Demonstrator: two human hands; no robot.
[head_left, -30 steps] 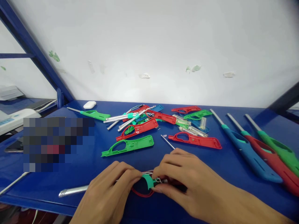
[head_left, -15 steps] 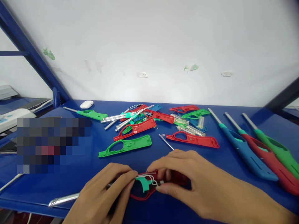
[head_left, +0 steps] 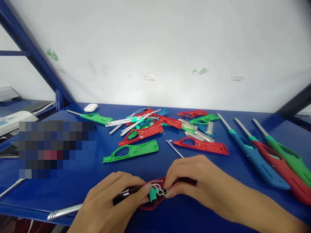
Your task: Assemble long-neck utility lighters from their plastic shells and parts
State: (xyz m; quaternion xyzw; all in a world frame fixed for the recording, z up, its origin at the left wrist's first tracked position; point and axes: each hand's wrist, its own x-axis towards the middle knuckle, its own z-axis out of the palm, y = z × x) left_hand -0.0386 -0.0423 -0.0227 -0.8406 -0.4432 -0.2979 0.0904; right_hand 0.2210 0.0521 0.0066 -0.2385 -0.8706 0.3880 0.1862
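A red lighter shell half [head_left: 155,205] lies open-side up between my hands, low in the middle of the view. In it sit a teal trigger [head_left: 153,194] and looped white wires [head_left: 159,187]. My left hand [head_left: 114,200] is closed around the shell's left part, its thumb against the trigger. A shiny metal lighter tube [head_left: 64,212] runs out to the left from under that hand. My right hand [head_left: 191,178] pinches the white wires' right end beside a small dark part; its fingers hide the shell's right end.
Shell halves, such as a green one [head_left: 131,151] and a red one [head_left: 201,145], lie beyond my hands with metal tubes [head_left: 133,121] and clear fuel tanks [head_left: 199,134]. Three whole lighters [head_left: 257,155] lie at right. A white earbud case [head_left: 91,107] stands at the back left.
My left thumb has moved right onto the trigger. My right fingers have drawn together into a tighter pinch at the wires' end.
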